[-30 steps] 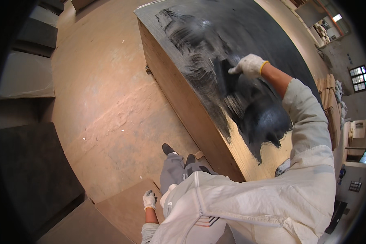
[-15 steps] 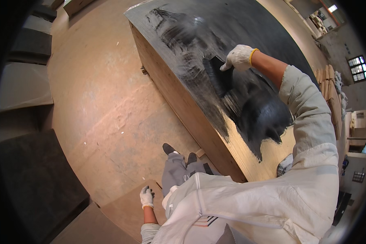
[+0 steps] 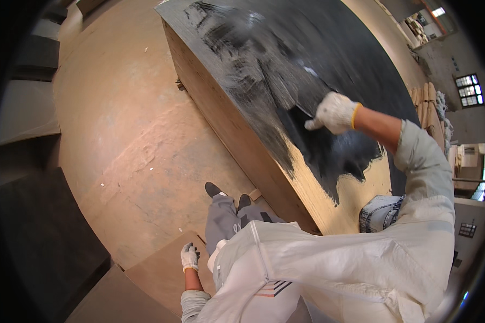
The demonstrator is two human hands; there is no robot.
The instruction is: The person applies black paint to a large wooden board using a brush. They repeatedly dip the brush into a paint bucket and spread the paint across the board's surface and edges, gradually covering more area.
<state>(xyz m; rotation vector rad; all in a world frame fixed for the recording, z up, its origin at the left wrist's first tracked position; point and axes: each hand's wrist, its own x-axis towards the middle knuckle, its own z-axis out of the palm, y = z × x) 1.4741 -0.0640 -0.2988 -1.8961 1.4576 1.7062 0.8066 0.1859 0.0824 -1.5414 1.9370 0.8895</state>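
My right hand (image 3: 337, 114), in a white knit glove with a yellow cuff, is closed on a dark flat scraper (image 3: 308, 101), partly hidden by the glove and blurred. The scraper rests on wet black coating (image 3: 334, 153) spread over the top of a stack of wooden boards (image 3: 231, 142). Streaks cover the far part of the top, while a thick pool with a ragged edge lies nearer me. Bare pale wood (image 3: 328, 207) shows at the near end. My left hand (image 3: 189, 257), also gloved, hangs low beside my leg, its fingers loosely curled and apart, holding nothing.
A white and blue container (image 3: 380, 213) with dark smears stands on the near right of the stack. Dark panels (image 3: 43, 242) and brown boards (image 3: 161, 269) lie to my left. Bundled wood pieces (image 3: 428, 107) stand beyond the stack at right.
My right hand has drawn the scraper toward me and to the right through the black coating. My left hand still hangs down, and the view has shifted slightly.
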